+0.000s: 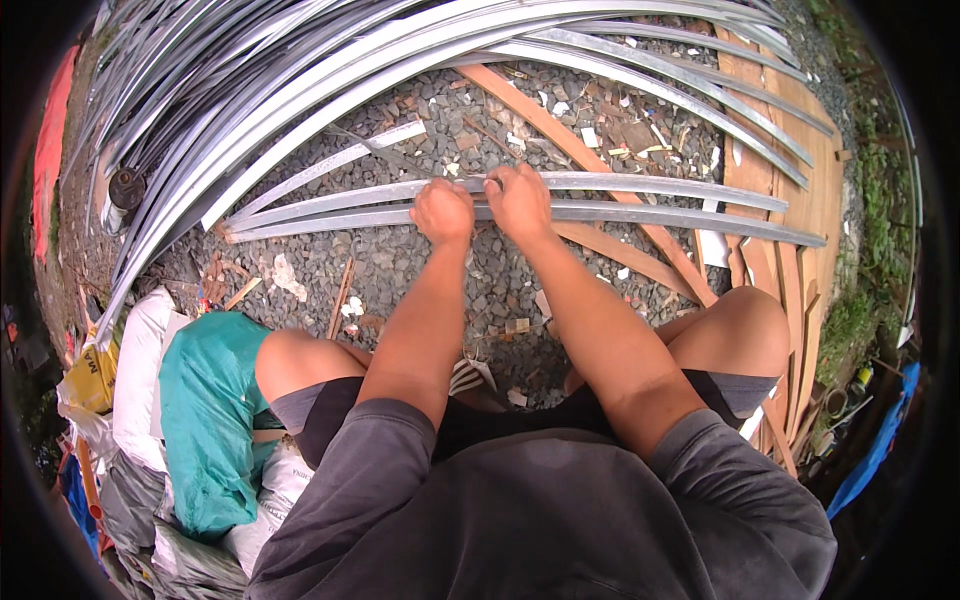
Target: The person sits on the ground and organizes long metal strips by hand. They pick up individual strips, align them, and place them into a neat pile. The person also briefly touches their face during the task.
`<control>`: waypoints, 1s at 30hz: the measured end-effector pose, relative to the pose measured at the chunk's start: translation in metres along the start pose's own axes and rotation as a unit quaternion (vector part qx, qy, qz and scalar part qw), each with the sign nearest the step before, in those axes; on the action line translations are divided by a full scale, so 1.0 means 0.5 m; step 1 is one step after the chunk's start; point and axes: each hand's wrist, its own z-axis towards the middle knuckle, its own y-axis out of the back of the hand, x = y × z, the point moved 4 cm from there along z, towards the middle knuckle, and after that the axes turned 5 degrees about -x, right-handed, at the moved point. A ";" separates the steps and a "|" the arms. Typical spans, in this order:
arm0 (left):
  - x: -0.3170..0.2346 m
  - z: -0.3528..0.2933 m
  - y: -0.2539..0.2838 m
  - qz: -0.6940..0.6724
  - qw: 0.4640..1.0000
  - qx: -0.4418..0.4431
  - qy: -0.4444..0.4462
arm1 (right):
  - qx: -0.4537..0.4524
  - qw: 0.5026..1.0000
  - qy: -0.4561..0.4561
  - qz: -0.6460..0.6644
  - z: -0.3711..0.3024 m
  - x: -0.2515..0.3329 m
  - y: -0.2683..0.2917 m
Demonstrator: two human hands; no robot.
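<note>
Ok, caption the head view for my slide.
Left hand and right hand curled over long silver metal strips, above loose grey gravel.

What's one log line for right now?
left hand: closed on metal channels | right hand: closed on them too | under channels: wooden plank, gravel | beyond: heaped metal strips

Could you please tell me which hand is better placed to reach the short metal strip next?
Probably the left hand: it is nearer the short metal strip, whose right end lies just beyond it, while the right hand sits farther off.
</note>
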 end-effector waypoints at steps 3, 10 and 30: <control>0.028 -0.012 0.013 0.031 0.999 -0.042 -0.001 | 0.015 1.000 -0.020 0.004 0.010 -0.002 -0.001; 0.029 -0.027 -0.013 -0.014 0.996 -0.088 -0.030 | 0.028 0.999 -0.036 -0.010 0.019 -0.006 -0.015; 0.050 0.015 -0.027 -0.134 0.989 0.039 0.055 | 0.086 0.968 -0.077 0.222 0.061 -0.086 -0.047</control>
